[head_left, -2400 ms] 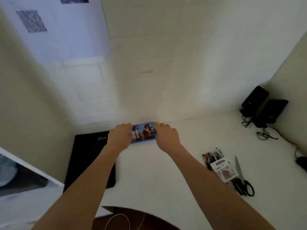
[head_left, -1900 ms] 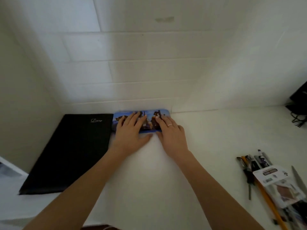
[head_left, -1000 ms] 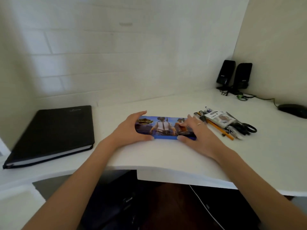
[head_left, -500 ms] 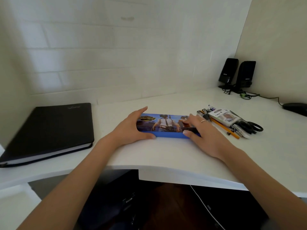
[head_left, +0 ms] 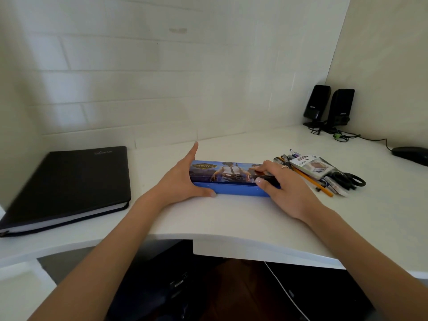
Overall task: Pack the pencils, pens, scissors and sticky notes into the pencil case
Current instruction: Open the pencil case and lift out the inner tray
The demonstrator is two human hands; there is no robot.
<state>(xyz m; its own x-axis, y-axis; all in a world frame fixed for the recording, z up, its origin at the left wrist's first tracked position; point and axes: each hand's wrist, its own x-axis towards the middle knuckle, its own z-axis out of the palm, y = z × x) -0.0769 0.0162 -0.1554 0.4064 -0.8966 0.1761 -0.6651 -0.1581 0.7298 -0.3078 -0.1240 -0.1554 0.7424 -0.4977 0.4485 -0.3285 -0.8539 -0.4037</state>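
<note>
A blue pencil case (head_left: 228, 179) with a printed picture lid lies near the front of the white desk (head_left: 231, 218). My left hand (head_left: 180, 179) holds its left end, thumb along the front wall, forefinger raised. My right hand (head_left: 282, 186) grips the right end, thumb at the lid's front edge. The lid looks slightly lifted at the front. Just to the right lie pens and pencils (head_left: 308, 179), a packet of sticky notes (head_left: 311, 166) on top of them, and black-handled scissors (head_left: 349, 179).
A black notebook (head_left: 67, 181) lies at the left of the desk. Two black speakers (head_left: 328, 107) with cables stand in the back right corner, and a black mouse (head_left: 411, 154) sits at the far right. The desk's front edge curves close below my wrists.
Both hands slid the pencil case from the back wall toward the desk's front, beside the stationery pile. In the last half second my left forefinger rose and the lid's front edge lifted slightly.
</note>
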